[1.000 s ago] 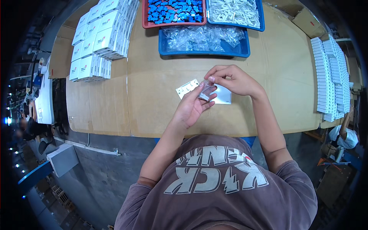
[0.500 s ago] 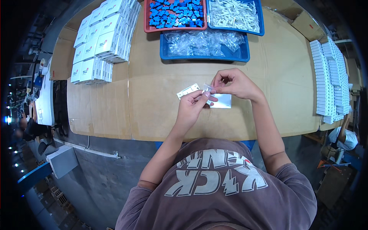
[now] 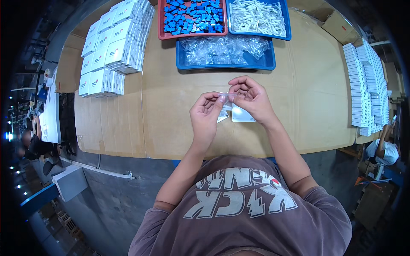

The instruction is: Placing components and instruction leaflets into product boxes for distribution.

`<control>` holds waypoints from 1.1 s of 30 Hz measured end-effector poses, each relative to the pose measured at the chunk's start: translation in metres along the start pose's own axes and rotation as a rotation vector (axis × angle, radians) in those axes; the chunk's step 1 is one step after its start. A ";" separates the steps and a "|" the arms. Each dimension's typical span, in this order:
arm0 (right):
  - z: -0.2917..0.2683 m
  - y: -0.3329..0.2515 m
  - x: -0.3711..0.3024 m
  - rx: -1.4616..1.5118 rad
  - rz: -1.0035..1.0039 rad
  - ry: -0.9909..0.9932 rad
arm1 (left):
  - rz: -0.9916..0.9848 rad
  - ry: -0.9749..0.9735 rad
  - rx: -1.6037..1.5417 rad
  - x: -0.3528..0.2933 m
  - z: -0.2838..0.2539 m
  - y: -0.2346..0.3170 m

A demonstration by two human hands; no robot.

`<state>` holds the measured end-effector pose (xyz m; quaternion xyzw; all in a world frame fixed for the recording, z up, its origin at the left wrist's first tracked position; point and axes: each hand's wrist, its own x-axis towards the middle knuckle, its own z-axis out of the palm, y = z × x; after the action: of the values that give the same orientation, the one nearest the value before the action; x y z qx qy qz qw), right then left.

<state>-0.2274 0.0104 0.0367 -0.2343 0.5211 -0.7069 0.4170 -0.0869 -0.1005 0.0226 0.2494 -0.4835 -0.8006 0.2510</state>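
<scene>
Closest in, both hands were raised over the table (image 3: 179, 136), working on a clear bag (image 3: 227, 106) that hung between them. The left hand (image 3: 205, 114) pinched one end of its upper edge between thumb and curled fingers; the right hand (image 3: 253, 100) gripped the other end likewise. The step in hand looked to be handling the bag's mouth, though whether it was sealed could not be told, nor what lay inside. The next move seemed to call for an even hold at both ends and light fingertip pressure along that thin edge. Just beyond and below the bag lay a white plate (image 3: 222, 115), partly covered, and beside it a white square (image 3: 243, 114). Farther off stood a blue tray (image 3: 226, 67) of clear bags (image 3: 222, 49), and behind it a red tray (image 3: 188, 36) of blue pieces (image 3: 194, 17) and another tray (image 3: 288, 25) holding slim white pieces (image 3: 258, 19)
</scene>
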 end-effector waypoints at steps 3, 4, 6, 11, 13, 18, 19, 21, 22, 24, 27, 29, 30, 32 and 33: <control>0.002 0.000 0.000 0.046 0.048 0.060 | 0.045 0.025 -0.052 0.002 0.002 0.001; 0.000 0.001 -0.001 0.047 0.048 0.060 | 0.045 0.028 -0.070 0.002 0.003 0.002; -0.006 0.006 -0.003 0.071 0.103 0.051 | 0.043 0.032 -0.085 0.002 0.004 0.003; -0.004 0.011 -0.004 0.091 0.095 0.088 | 0.029 0.028 -0.075 -0.001 0.003 0.002; -0.004 0.012 -0.004 0.108 0.122 0.099 | 0.033 0.032 -0.072 -0.001 0.008 0.006; -0.011 0.014 -0.002 0.179 0.175 0.058 | 0.033 0.042 -0.067 0.001 0.007 0.002; -0.012 0.015 -0.002 0.179 0.175 0.058 | 0.033 0.037 -0.063 0.000 0.006 0.002; -0.012 0.017 -0.002 0.120 0.120 0.044 | 0.034 0.033 -0.060 0.000 0.005 0.001; -0.012 0.018 -0.003 0.120 0.121 0.043 | 0.031 0.033 -0.061 0.000 0.005 0.000; -0.009 0.018 -0.003 -0.001 0.020 0.074 | 0.028 0.031 -0.061 0.000 0.004 -0.002; -0.009 0.021 -0.004 0.020 -0.063 0.053 | 0.030 0.027 -0.055 0.000 0.004 -0.003; -0.007 0.023 -0.005 0.034 -0.059 0.060 | 0.030 0.028 -0.059 -0.001 0.005 -0.003; -0.006 0.023 -0.004 0.048 -0.057 0.064 | 0.030 0.028 -0.059 -0.001 0.005 -0.001; -0.005 0.023 -0.005 0.066 -0.033 0.054 | 0.052 0.021 -0.063 -0.003 0.006 0.002; -0.004 0.023 -0.006 0.084 -0.008 0.044 | 0.052 0.022 -0.064 -0.004 0.006 0.003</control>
<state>-0.2197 0.0150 0.0148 -0.2029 0.4990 -0.7349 0.4120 -0.0876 -0.0955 0.0288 0.2374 -0.4612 -0.8061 0.2849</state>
